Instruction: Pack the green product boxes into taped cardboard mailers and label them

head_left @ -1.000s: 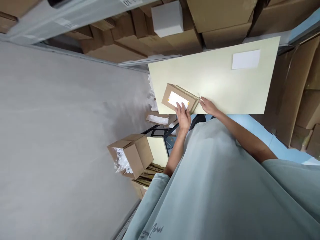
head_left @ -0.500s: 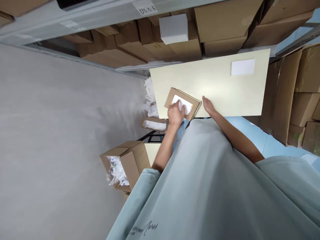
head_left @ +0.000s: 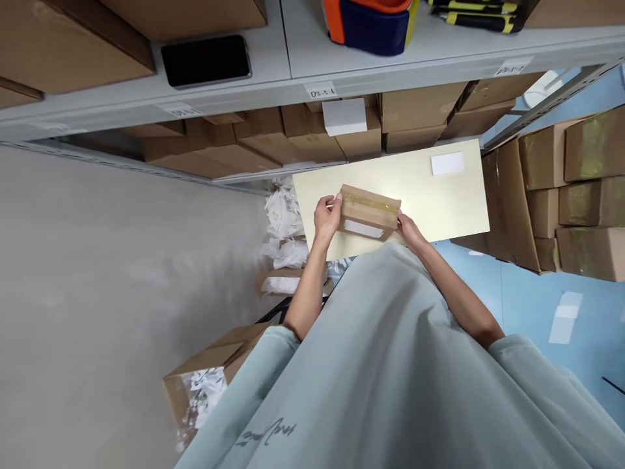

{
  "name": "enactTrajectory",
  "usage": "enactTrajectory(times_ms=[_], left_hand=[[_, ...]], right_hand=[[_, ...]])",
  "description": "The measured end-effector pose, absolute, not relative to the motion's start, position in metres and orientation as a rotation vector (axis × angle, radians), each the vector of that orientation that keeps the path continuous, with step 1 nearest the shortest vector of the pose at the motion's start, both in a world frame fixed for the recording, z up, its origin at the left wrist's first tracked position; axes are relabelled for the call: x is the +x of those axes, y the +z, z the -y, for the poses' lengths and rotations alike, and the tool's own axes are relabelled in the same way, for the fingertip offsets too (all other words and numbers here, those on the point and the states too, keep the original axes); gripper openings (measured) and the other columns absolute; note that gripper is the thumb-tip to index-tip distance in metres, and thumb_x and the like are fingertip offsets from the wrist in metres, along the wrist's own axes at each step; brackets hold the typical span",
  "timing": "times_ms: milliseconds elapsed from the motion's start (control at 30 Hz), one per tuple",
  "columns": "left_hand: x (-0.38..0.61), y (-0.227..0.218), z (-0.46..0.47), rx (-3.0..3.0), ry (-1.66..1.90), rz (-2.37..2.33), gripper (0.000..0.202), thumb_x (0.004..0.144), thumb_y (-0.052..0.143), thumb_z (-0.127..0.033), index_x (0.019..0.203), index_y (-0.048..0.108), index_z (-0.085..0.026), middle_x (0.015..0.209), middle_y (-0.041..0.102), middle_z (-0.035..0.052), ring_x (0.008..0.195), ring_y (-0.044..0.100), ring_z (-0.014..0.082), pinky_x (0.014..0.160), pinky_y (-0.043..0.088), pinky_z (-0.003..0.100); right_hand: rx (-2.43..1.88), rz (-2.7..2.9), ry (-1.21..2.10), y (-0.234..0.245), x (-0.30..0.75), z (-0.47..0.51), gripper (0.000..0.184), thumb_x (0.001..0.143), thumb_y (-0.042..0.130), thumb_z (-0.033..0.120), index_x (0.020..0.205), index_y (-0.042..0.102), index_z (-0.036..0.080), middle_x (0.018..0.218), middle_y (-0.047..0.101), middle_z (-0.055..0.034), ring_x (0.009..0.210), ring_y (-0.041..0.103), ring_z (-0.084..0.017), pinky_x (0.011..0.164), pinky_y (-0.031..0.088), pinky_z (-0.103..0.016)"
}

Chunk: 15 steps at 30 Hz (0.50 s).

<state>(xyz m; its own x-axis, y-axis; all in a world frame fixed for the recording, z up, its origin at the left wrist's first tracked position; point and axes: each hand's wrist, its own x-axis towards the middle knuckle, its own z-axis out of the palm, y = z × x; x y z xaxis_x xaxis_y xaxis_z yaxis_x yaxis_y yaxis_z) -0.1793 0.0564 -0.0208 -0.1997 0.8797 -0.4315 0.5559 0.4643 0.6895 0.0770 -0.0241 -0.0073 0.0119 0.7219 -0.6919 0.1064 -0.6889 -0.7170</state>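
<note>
Cardboard box point(head_left: 370, 212) over the pale table point(head_left: 446, 205), in a two-handed grip: left hand point(head_left: 328, 219) grasping its nine-o'clock end, right hand point(head_left: 409, 232) its three-o'clock end. White card point(head_left: 447, 163) on the table at two o'clock; crumpled white material point(head_left: 284, 213) beyond, at nine.

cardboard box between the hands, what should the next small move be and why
Probably a gentle roll of the cardboard box to bring its white label face-up: the label is on the side nearest the person, while the tape strip faces up. The left hand and right hand are at opposite ends, which seems well placed for turning it.
</note>
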Motion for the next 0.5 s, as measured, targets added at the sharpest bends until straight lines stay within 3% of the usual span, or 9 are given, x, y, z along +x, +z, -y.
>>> enactTrajectory(times_ms=[133,233,400,500], left_hand=[[-0.175,-0.027,-0.035,1.313,0.520,-1.800,0.036,0.112,0.063,-0.049,0.118,0.079,-0.017,0.121,0.076,0.0142,0.118,0.073,0.0260,0.110,0.057,0.036],[-0.164,-0.034,-0.019,1.361,0.503,-1.776,0.030,0.111,0.066,-0.043,0.115,0.082,-0.018,0.111,0.074,0.0125,0.114,0.072,0.0270,0.108,0.058,0.036],[-0.159,-0.043,-0.001,1.365,0.427,-1.775,0.031,0.111,0.062,-0.038,0.124,0.084,-0.019,0.123,0.078,0.0154,0.111,0.076,0.0288,0.107,0.058,0.037],[-0.160,-0.049,-0.004,1.362,0.336,-1.706,0.038,0.111,0.062,-0.047,0.128,0.083,-0.020,0.131,0.082,0.0160,0.114,0.078,0.0309,0.105,0.057,0.037]], right_hand=[[-2.019,1.054,1.243,0.002,0.079,0.029,0.068,0.119,0.022,0.057,0.162,0.055,0.015,0.168,0.064,-0.0194,0.156,0.060,-0.027,0.129,0.050,-0.043],[-2.162,1.158,1.071,0.003,0.082,0.025,0.065,0.118,0.025,0.053,0.162,0.053,0.015,0.164,0.067,-0.0220,0.153,0.062,-0.032,0.125,0.051,-0.046],[-2.359,1.177,0.992,-0.012,0.089,0.022,0.054,0.117,0.032,0.053,0.144,0.063,0.019,0.145,0.078,-0.0211,0.135,0.074,-0.034,0.116,0.056,-0.046],[-2.359,1.171,1.021,-0.028,0.097,0.022,0.048,0.115,0.041,0.056,0.141,0.060,0.020,0.145,0.078,-0.0192,0.132,0.075,-0.028,0.113,0.057,-0.040]])
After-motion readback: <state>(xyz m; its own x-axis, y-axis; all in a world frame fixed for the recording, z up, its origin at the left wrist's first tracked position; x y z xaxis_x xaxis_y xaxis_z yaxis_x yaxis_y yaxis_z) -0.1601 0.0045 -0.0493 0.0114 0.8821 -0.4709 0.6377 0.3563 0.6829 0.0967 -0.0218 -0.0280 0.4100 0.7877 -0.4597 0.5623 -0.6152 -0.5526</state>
